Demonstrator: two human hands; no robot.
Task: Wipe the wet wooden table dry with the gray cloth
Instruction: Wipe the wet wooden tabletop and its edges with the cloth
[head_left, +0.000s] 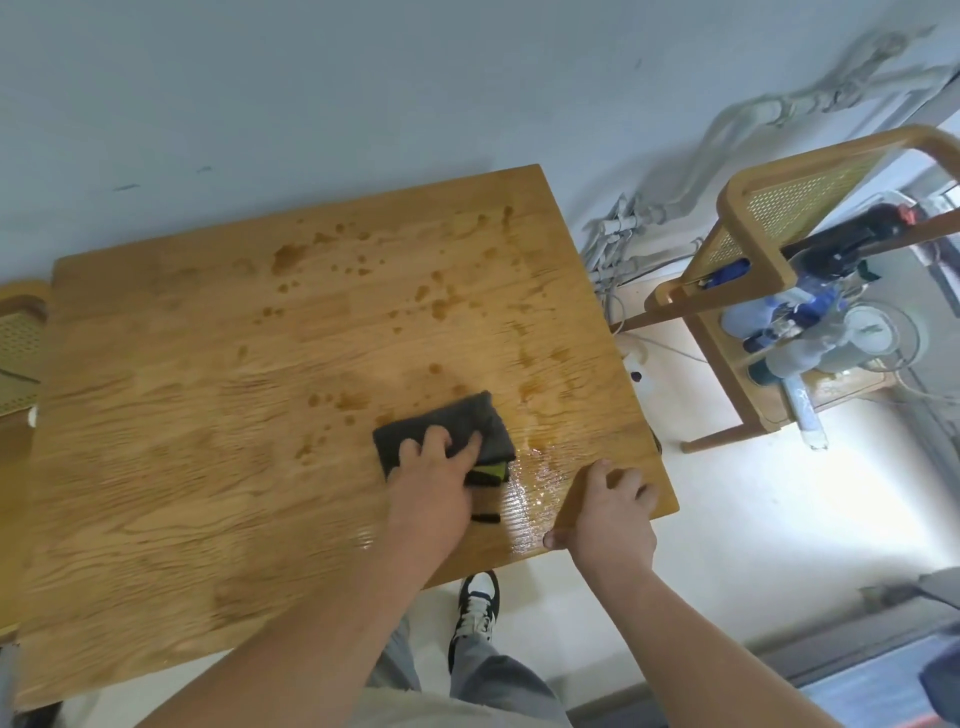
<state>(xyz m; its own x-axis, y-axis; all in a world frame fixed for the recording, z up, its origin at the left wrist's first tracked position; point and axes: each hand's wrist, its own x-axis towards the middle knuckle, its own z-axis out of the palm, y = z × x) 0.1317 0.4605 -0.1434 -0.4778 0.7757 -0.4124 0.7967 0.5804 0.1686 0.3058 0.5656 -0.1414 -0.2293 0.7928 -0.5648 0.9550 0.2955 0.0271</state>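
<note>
Pressing down on the folded gray cloth (457, 418), the left hand (431, 486) lies flat over its near half in the head view. Its fingers are spread and hold nothing pinched. The cloth sits on the wooden table (182, 441), toward the near right part of the top, with its long axis running roughly left to right.

The right hand (610, 514) rests loosely spread on the near right corner, thumb at the near edge, apparently bracing. A glossy wet film (535, 486) lies just right of the cloth, between the two hands. Dark drops (291, 257) are scattered farther away, toward the far edge.

Judging by this, a short sweep rightward meets the film first; the drops need a reach away from the body.
</note>
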